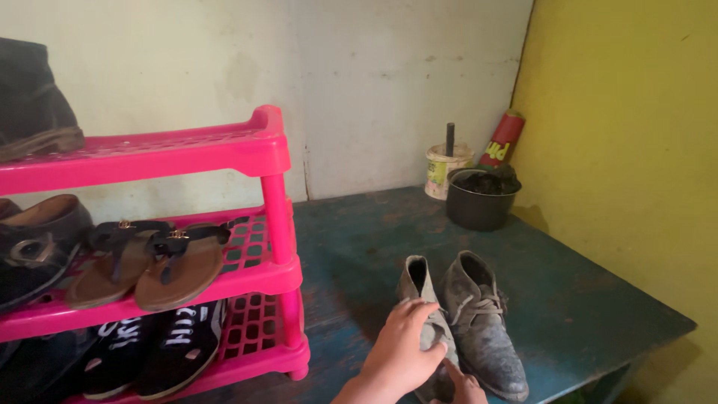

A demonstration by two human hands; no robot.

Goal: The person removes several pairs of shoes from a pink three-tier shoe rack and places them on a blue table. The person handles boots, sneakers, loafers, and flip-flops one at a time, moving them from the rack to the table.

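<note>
A pink rack [273,179] stands on the left of the bench [598,299]. It carries a dark shoe on top, brown sandals [149,262] on the middle shelf, and black sneakers [153,348] below.

Right of the rack's leg, two grey boots stand side by side near the bench's front edge. The left hand [404,352] lies over the left boot [426,318], fingers [422,310] curled narrowly around its laced upper. The right hand [464,387] is low at the toe, mostly cut off by the frame; whether its fingers grip I cannot tell.

The boot looks like worn, dusty suede: probably light, soft in the shaft, stiff at the sole, not slippery. The ankle collar or heel seems the firmest hold.

The right boot [482,329] touches its mate and crowds that side. Further back, well apart, stand a dark pot [479,206], a pale tub [445,168] and a red can [502,138].
</note>
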